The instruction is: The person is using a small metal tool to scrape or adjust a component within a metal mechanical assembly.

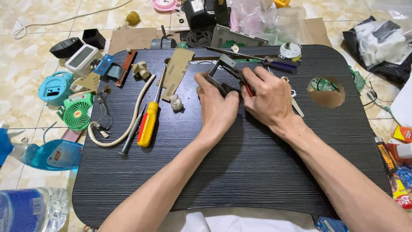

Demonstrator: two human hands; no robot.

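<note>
- Left hand [216, 105] lies palm-down on the black lap table [257, 172], fingers closed over a small grey metal part [221, 68] and pinning it against the tabletop.
- Right hand [268, 96] is closed around red-handled pliers [243, 81]; only a strip of red handle and the dark jaws show between the 2 hands.
- The metal part sits at the far centre of the table; its angled grey end sticks out beyond the left fingertips, while the rest is hidden under the hand.
- The pliers' dark tip meets the metal part just beside the left fingers; the exact point of contact is hidden.
- The 2 hands touch each other, thumb side to thumb side, over the part.
- Left of the hands: a yellow-and-red screwdriver [148, 122], a slimmer grey screwdriver [133, 131], a cream-coloured cable [124, 122] and a brown card strip [176, 71].
- Beyond the right hand lies a blue-handled screwdriver [279, 64], with a small round motor [290, 50] near the table's far edge.
- A round cut-out [326, 91] lies in the table to the right, well apart from the hands.
</note>
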